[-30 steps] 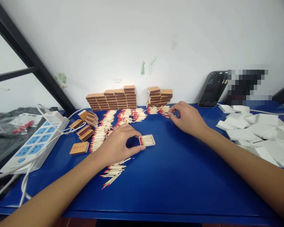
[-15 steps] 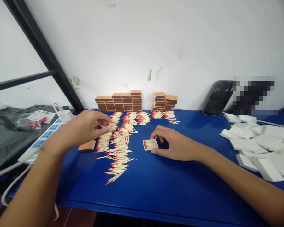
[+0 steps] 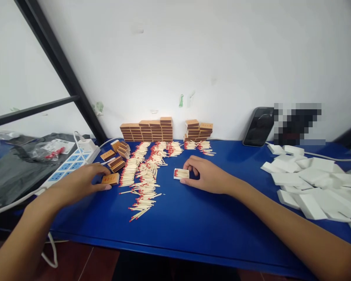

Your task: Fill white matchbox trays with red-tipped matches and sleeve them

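Observation:
My left hand [image 3: 86,178] has its thumb and fingers closed around the two long sides of an orange matchbox sleeve [image 3: 111,179], which lies flat on the blue table. Several more orange sleeves [image 3: 116,164] lie loosely behind it. My right hand [image 3: 203,174] pinches a small white matchbox tray [image 3: 178,177] by its right end, thumb in front and fingers behind. Red-tipped matches lie inside that tray. Between the hands, loose matches [image 3: 146,175] spread in long rows, mostly with their heads to the left.
Stacked matchboxes [image 3: 148,132] stand against the wall, with a smaller stack [image 3: 197,130] to their right. White trays [image 3: 316,183] are heaped on the right, near a leaning phone [image 3: 257,127]. A power strip [image 3: 68,166] with cables and a dark bag [image 3: 23,168] occupy the left side.
My left hand has moved left and down from above the match rows to the orange sleeve, uncovering the loose sleeves behind. My right hand keeps its hold on the tray. The view has shifted slightly.

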`<action>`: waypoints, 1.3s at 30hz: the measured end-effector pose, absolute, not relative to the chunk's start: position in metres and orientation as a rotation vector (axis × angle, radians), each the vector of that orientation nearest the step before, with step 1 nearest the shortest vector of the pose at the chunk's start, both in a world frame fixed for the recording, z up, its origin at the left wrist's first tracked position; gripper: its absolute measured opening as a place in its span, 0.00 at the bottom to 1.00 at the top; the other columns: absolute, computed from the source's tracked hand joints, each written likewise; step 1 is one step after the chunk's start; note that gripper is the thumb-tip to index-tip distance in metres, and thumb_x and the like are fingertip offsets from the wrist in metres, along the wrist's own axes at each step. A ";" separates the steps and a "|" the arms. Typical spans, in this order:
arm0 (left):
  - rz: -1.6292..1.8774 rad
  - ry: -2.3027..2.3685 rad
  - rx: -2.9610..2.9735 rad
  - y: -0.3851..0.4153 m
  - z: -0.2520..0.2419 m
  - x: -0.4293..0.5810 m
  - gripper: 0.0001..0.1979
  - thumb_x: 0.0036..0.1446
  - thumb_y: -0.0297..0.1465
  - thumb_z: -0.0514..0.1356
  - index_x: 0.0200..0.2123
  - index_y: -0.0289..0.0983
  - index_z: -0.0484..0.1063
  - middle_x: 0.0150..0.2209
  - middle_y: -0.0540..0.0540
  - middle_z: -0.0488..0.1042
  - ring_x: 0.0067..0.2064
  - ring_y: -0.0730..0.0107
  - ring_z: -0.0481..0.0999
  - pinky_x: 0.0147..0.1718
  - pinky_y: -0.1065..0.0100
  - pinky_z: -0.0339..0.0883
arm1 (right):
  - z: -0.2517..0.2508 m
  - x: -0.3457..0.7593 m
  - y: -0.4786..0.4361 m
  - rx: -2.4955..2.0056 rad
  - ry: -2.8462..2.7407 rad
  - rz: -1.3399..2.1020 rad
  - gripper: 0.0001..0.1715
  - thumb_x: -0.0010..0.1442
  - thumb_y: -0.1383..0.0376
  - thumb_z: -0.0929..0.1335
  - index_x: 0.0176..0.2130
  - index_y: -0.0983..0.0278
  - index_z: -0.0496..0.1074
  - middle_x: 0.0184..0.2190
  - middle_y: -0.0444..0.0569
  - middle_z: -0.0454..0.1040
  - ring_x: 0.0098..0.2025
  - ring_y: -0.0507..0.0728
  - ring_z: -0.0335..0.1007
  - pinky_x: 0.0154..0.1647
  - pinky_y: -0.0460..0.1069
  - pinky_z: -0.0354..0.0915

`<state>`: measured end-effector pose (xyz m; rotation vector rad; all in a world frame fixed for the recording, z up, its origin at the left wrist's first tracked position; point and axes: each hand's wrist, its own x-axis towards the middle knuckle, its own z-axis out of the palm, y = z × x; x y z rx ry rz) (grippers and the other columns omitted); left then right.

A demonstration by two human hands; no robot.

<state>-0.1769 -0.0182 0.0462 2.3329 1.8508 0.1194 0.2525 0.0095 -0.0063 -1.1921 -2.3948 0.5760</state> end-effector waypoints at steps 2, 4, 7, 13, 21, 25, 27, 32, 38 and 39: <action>0.156 1.848 2.324 -0.019 0.050 -0.175 0.24 0.55 0.52 0.65 0.44 0.41 0.82 0.47 0.40 0.84 0.48 0.43 0.81 0.50 0.51 0.74 | -0.007 0.253 0.010 -1.185 -2.396 0.561 0.19 0.65 0.49 0.73 0.43 0.60 0.72 0.40 0.49 0.73 0.37 0.57 0.69 0.38 0.52 0.65; 0.256 1.864 2.296 -0.023 0.058 -0.174 0.27 0.55 0.55 0.66 0.46 0.41 0.82 0.45 0.43 0.84 0.45 0.47 0.82 0.47 0.53 0.75 | -0.007 0.253 0.011 -1.198 -2.399 0.553 0.19 0.65 0.49 0.73 0.43 0.61 0.72 0.40 0.49 0.72 0.36 0.56 0.69 0.37 0.52 0.64; 0.509 1.859 2.264 -0.029 0.070 -0.175 0.31 0.54 0.60 0.67 0.50 0.43 0.82 0.46 0.47 0.84 0.44 0.53 0.83 0.46 0.57 0.77 | -0.007 0.253 0.011 -1.213 -2.403 0.553 0.18 0.64 0.50 0.73 0.43 0.61 0.72 0.40 0.49 0.72 0.35 0.56 0.68 0.36 0.52 0.63; 0.956 1.682 2.245 -0.038 0.078 -0.167 0.29 0.50 0.57 0.73 0.48 0.44 0.83 0.47 0.47 0.85 0.41 0.58 0.83 0.46 0.59 0.82 | -0.009 0.252 0.010 -1.208 -2.404 0.554 0.19 0.65 0.49 0.73 0.44 0.60 0.72 0.40 0.48 0.72 0.35 0.56 0.68 0.36 0.51 0.63; 1.365 1.611 2.152 -0.046 0.067 -0.162 0.24 0.50 0.46 0.77 0.50 0.45 0.83 0.48 0.48 0.84 0.46 0.55 0.84 0.55 0.53 0.80 | -0.006 0.252 0.009 -1.241 -2.417 0.565 0.19 0.65 0.49 0.72 0.45 0.60 0.72 0.42 0.49 0.73 0.36 0.57 0.69 0.37 0.52 0.63; 1.218 1.714 2.211 -0.045 0.065 -0.155 0.25 0.49 0.50 0.76 0.47 0.42 0.84 0.43 0.46 0.85 0.39 0.56 0.84 0.47 0.54 0.82 | -0.006 0.251 0.009 -1.236 -2.411 0.577 0.20 0.65 0.48 0.72 0.45 0.60 0.72 0.43 0.50 0.73 0.36 0.57 0.69 0.38 0.53 0.64; 1.322 1.739 2.288 -0.043 0.064 -0.143 0.24 0.52 0.50 0.74 0.47 0.43 0.84 0.42 0.47 0.85 0.38 0.58 0.83 0.44 0.57 0.82 | -0.004 0.252 0.010 -1.224 -2.416 0.590 0.21 0.65 0.48 0.71 0.46 0.61 0.72 0.44 0.51 0.73 0.36 0.57 0.69 0.38 0.53 0.64; 1.113 1.368 2.601 -0.031 0.062 -0.092 0.19 0.60 0.43 0.71 0.51 0.42 0.82 0.47 0.46 0.85 0.45 0.61 0.84 0.49 0.61 0.78 | 0.001 0.256 0.011 -1.175 -2.449 0.627 0.26 0.63 0.46 0.73 0.50 0.61 0.74 0.45 0.52 0.74 0.40 0.58 0.71 0.41 0.53 0.66; 0.968 1.271 2.654 0.020 0.061 -0.054 0.19 0.59 0.42 0.71 0.50 0.40 0.81 0.46 0.46 0.84 0.42 0.62 0.82 0.45 0.63 0.76 | 0.007 0.266 0.020 -1.198 -2.262 0.401 0.19 0.63 0.52 0.74 0.47 0.62 0.75 0.35 0.48 0.74 0.35 0.58 0.70 0.38 0.53 0.64; 0.967 1.254 2.660 0.028 0.059 -0.052 0.19 0.58 0.42 0.72 0.49 0.40 0.81 0.46 0.45 0.84 0.43 0.61 0.82 0.45 0.62 0.76 | 0.008 0.268 0.022 -1.192 -2.194 0.348 0.19 0.63 0.52 0.74 0.46 0.61 0.74 0.34 0.47 0.74 0.34 0.57 0.69 0.38 0.53 0.64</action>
